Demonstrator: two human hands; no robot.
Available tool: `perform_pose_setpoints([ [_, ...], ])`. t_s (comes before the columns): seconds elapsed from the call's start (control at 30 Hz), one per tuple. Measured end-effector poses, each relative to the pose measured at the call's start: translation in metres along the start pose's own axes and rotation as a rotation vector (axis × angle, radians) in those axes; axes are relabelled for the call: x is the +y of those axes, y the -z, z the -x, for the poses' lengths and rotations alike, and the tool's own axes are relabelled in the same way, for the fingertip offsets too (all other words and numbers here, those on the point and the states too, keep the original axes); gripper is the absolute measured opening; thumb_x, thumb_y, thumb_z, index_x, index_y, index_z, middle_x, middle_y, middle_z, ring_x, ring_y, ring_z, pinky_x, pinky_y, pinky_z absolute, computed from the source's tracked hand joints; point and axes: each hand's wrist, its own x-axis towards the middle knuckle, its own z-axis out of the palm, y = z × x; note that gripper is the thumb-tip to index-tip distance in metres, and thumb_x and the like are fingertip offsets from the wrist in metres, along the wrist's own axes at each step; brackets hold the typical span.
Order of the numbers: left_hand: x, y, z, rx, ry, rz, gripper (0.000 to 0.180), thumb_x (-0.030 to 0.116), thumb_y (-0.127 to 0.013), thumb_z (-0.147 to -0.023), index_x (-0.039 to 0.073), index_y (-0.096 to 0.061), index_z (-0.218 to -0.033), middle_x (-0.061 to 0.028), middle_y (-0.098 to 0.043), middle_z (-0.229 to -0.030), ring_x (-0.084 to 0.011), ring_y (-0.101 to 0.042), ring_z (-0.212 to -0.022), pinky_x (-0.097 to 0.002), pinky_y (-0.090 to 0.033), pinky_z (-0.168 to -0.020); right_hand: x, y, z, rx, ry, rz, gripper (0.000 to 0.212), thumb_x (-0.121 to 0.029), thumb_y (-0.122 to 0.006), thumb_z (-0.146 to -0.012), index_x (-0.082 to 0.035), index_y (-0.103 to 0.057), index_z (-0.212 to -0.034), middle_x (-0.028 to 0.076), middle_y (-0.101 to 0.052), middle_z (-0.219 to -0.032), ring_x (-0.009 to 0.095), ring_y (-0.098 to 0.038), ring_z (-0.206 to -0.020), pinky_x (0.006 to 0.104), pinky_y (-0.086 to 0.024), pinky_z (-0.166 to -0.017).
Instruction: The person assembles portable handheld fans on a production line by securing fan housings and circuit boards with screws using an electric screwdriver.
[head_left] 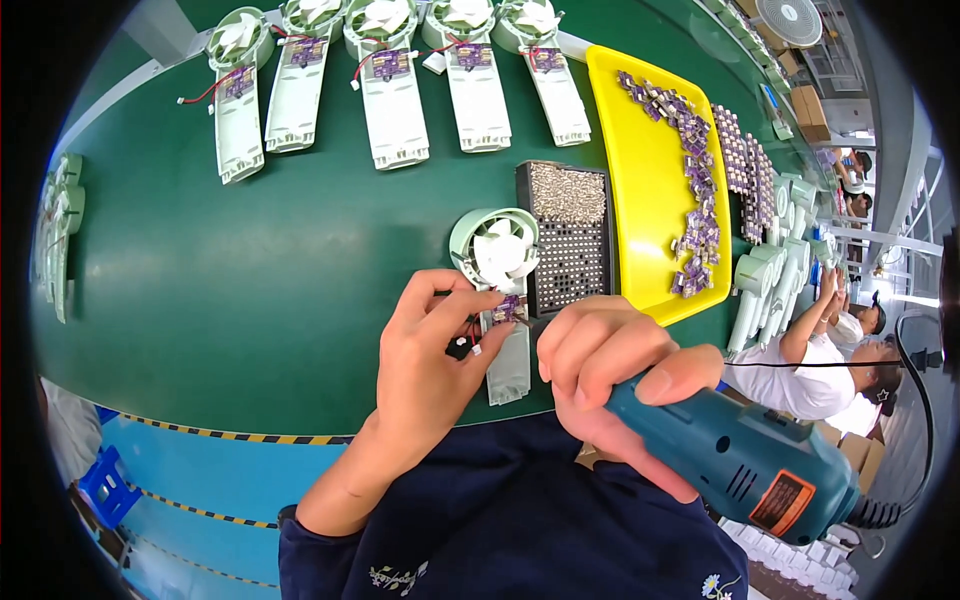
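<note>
A pale green fan housing (509, 365) with white blades (500, 250) lies on the table in front of me. On its handle sits a small purple circuit board (508, 309). My left hand (430, 340) pinches at this board with thumb and forefinger, close to some thin red and black wires and small white connectors. In my right hand (620, 365) is a teal electric screwdriver (735, 460), held sideways with its tip at the board's right side. My fingers cover part of the tool's front end; whether a screw is on the tip cannot be made out.
Beside the fan stands a black screw tray (570, 265) with many small screws. A yellow tray (640, 190) of purple boards is right of it, then stacked boards (745, 170) and more housings (775, 285). Several fans (395, 120) line the far side. People (810, 365) work at right.
</note>
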Motion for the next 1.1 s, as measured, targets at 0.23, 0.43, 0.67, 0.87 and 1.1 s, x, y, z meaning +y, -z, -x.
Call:
perform_pose_setpoints([
  [0.23,0.004,0.003,-0.004,-0.024,0.005,-0.006,0.031,-0.004,-0.082,-0.075,0.001,-0.073,-0.104,-0.0110,-0.067,-0.104,-0.0154,-0.068,-0.079,-0.0263,-0.058,-0.067,-0.003,0.000,0.003,0.024,0.016,0.087,0.075,-0.079,-0.058,-0.082,-0.013,-0.049,-0.116,0.005,-0.054,-0.072,0.019,-0.053,-0.051,0.0334,-0.046,-0.045],
  [0.43,0.000,0.001,-0.002,-0.006,0.016,0.043,0.023,-0.001,-0.078,-0.082,0.000,-0.073,-0.104,-0.0108,-0.070,-0.098,-0.0151,-0.068,-0.080,-0.0270,-0.056,-0.069,0.019,0.009,0.021,0.333,0.039,-0.202,0.074,-0.074,-0.061,-0.082,-0.009,-0.048,-0.115,0.008,-0.056,-0.071,0.021,-0.049,-0.048,0.0358,-0.044,-0.044],
  [0.67,0.012,0.034,0.007,0.037,0.175,0.223,0.021,-0.002,-0.074,-0.087,0.000,-0.072,-0.108,-0.0092,-0.068,-0.107,-0.0139,-0.068,-0.094,-0.0256,-0.057,-0.080,-0.036,0.025,0.004,0.806,0.116,-0.187,0.070,-0.076,-0.046,-0.092,-0.011,-0.052,-0.119,0.003,-0.046,-0.065,0.011,-0.035,-0.037,0.0256,-0.027,-0.032],
  [0.87,0.014,0.140,-0.030,0.298,0.057,0.104,0.025,-0.002,-0.074,-0.086,-0.004,-0.070,-0.110,-0.0103,-0.073,-0.103,-0.0157,-0.069,-0.097,-0.0285,-0.055,-0.084,-0.043,0.030,0.034,0.729,0.030,-0.149,0.067,-0.075,-0.043,-0.094,-0.012,-0.050,-0.117,0.002,-0.045,-0.064,0.011,-0.037,-0.038,0.0252,-0.032,-0.033],
  [1.1,-0.029,0.251,-0.146,0.403,0.002,-0.008,0.023,0.004,-0.074,-0.088,-0.002,-0.071,-0.110,-0.0074,-0.072,-0.100,-0.0109,-0.065,-0.089,-0.0274,-0.053,-0.081,-0.028,0.021,0.056,0.850,-0.159,-0.142,0.068,-0.075,-0.034,-0.097,-0.012,-0.045,-0.120,-0.001,-0.040,-0.060,0.011,-0.035,-0.036,0.0261,-0.031,-0.034],
])
